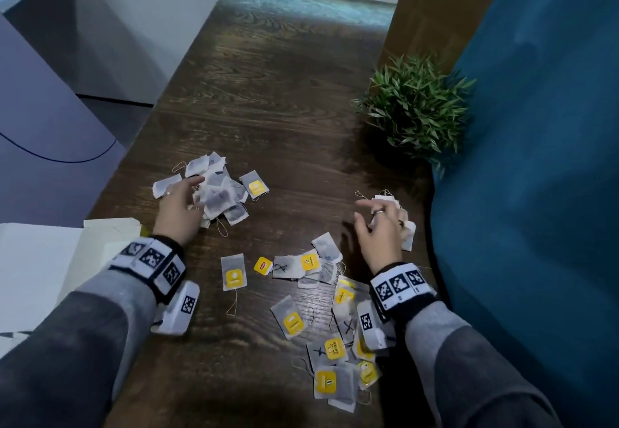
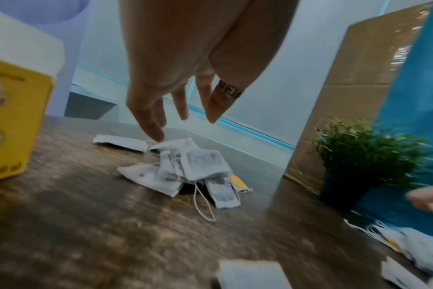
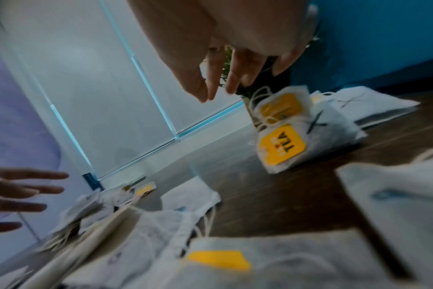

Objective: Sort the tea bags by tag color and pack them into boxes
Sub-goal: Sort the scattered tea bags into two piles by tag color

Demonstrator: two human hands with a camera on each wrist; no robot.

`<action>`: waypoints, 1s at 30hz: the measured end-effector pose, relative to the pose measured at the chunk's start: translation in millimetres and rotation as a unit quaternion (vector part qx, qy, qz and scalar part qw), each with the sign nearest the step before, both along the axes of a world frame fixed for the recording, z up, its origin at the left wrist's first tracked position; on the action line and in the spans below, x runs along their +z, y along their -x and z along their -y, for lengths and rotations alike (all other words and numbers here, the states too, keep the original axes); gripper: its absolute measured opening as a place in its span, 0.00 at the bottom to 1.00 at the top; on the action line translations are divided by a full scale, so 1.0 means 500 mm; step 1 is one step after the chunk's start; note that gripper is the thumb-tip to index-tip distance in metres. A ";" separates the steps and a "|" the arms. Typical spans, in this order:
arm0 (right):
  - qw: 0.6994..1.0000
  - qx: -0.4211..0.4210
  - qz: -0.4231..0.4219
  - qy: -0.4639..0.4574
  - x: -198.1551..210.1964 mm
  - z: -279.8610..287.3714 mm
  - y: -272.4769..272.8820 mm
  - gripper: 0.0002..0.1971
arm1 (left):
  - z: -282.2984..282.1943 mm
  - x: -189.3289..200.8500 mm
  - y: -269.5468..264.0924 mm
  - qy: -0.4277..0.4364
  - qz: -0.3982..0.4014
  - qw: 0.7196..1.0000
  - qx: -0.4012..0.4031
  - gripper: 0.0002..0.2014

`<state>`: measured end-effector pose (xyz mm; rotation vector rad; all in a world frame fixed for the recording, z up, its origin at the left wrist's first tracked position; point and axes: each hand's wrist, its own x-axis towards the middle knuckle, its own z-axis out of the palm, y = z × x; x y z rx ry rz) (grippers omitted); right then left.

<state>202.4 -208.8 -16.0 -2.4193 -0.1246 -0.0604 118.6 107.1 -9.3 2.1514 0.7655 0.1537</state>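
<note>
Tea bags lie in groups on the dark wooden table [image 1: 284, 92]. A pile of mostly white bags [image 1: 219, 191] [image 2: 185, 168] sits at the left, with my left hand [image 1: 182, 199] [image 2: 181, 121] spread over it, fingers straight, one fingertip at a bag. A smaller heap [image 1: 407, 230] [image 3: 284, 133] with yellow tags and X marks lies under my right hand [image 1: 375, 223] [image 3: 218, 91], whose loosely bent fingers hold nothing. Several yellow-tagged bags [image 1: 331, 333] are scattered near me. A yellow box [image 2: 10, 121] stands at the left; its pale open flaps [image 1: 107, 240] show beside my left wrist.
A potted green plant [image 1: 415, 106] [image 2: 363, 156] stands at the table's right side, against a blue upholstered surface [image 1: 536, 159]. A brown cardboard panel [image 2: 359, 97] rises behind it. The table's left edge drops off beside the box.
</note>
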 end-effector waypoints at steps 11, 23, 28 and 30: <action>0.953 0.138 -0.266 0.048 -0.029 -0.049 0.000 0.17 | 0.155 -0.040 0.103 0.017 -0.164 0.984 -0.070 0.32; 0.768 0.020 -0.339 -0.543 0.034 0.032 0.029 0.05 | 0.152 0.044 0.115 0.372 -0.001 0.925 0.074 0.09; 0.694 -0.028 -0.387 -0.606 0.049 0.027 0.051 0.08 | 0.146 0.074 0.123 0.641 0.067 0.757 0.110 0.14; 0.693 -0.043 -0.399 -0.598 0.051 0.022 0.060 0.06 | 0.137 0.083 0.129 0.722 0.082 0.679 0.105 0.25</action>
